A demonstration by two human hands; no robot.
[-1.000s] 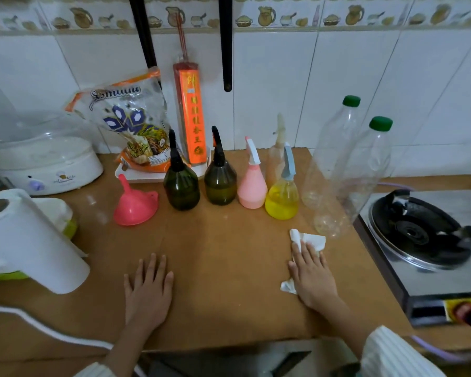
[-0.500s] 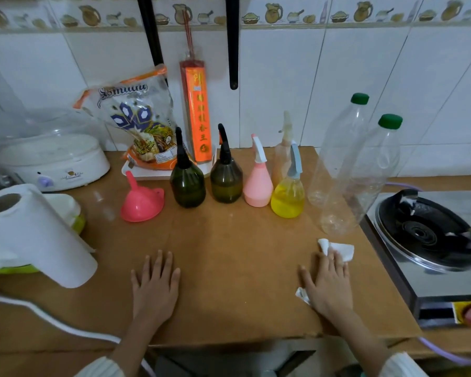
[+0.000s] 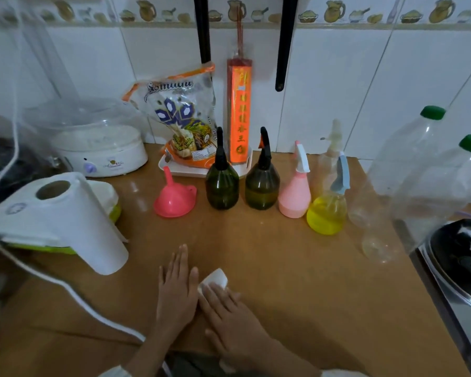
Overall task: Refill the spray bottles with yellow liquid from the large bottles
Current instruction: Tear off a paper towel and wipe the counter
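White tissue (image 3: 214, 279) lies flat on the brown countertop (image 3: 297, 281), pinned under the straight fingers of the right hand (image 3: 229, 317). The left hand (image 3: 176, 292) rests palm down just beside it, fingers extended, holding nothing.

Task items: five spray bottles stand in a row at the back of the counter. These are two dark green spray bottles (image 3: 222, 183), a pink spray bottle (image 3: 294, 190), a clear spray bottle (image 3: 329, 161) behind, and a yellow-filled spray bottle (image 3: 327, 210) in front. Two large clear bottles (image 3: 408, 164) with green caps stand to the right and appear empty. All sprayer heads appear fitted, and refilling looks complete or nearly so.

Risks, as judged:
- A wide wiping stroke toward the row could knock the yellow-filled spray bottle, the nearest to the hands, and tip its neighbours.
- The large bottles, light if empty, could topple at a brush of the sleeve, onto the gas stove (image 3: 462, 262) just beside them.
- The paper towel roll (image 3: 63, 221) leans near the left hand, so a leftward sweep could dislodge it.

Also present: a pink funnel (image 3: 174, 198) inverted left of the row, a white cable (image 3: 65, 289) crossing the counter's left side, a food steamer (image 3: 93, 142), a snack bag (image 3: 180, 121) and an orange incense packet (image 3: 238, 115) against the tiled wall.
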